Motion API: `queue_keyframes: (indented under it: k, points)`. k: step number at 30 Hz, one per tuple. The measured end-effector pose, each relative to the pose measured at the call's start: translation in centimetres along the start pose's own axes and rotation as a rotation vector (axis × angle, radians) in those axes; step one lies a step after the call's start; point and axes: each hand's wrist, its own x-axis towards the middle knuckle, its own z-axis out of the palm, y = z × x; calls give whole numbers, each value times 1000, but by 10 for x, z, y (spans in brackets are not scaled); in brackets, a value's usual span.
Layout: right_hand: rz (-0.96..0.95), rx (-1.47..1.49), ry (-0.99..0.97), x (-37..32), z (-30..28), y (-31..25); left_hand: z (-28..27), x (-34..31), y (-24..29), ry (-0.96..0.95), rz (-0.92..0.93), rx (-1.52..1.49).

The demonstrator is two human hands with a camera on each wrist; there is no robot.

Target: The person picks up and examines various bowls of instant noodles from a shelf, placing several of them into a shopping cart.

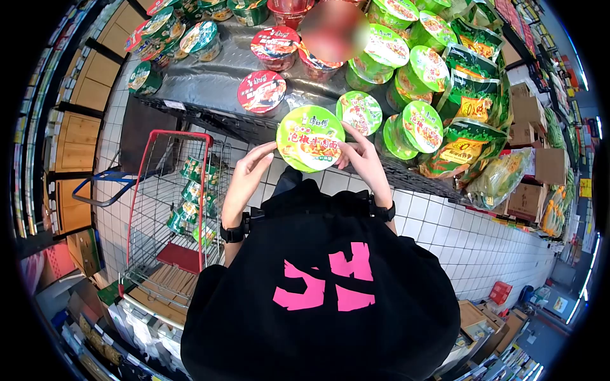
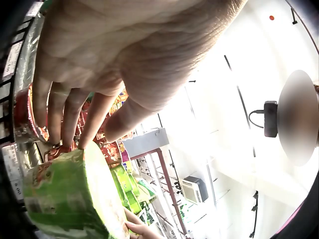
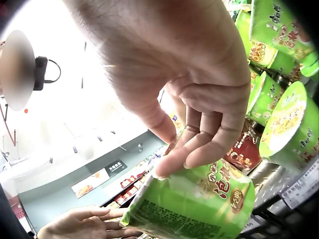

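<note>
Fingers of left hand: close together, tips clamped on the left rim of the green noodle bowl; the left wrist view shows these fingers reaching down onto the bowl's edge.
Fingers of right hand: curled, clamped on the bowl's right rim; the right wrist view shows the fingertips bent onto the bowl's upper edge.
Green noodle bowl: held between both hands in front of the chest, lid tilted towards the head camera, just before the front edge of the shelf. Printed lid, green side wall.
Shelf: silvery surface behind a dark wire front.
Red bowls: several on the shelf, left of and behind the held bowl.
Green bowls: a cluster on the shelf, just right of the right hand, many lying on their sides.
Green bags: piled further right.
Shopping cart: wire, red rim, on the tiled floor to the person's left; green packets inside.
Cardboard boxes: stacked at far right.
Black top: pink print; black bands on both wrists.
</note>
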Motion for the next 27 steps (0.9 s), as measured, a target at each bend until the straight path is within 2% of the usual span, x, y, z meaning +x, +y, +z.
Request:
queue_keyframes:
  k: [13,27]
  points:
    - [40,-61,-137,-41,15,28,19,-88,-17,170,-46,-16]
    - [43,-180,-394,-28,69,22,6,-149,-19,424,-82,-76]
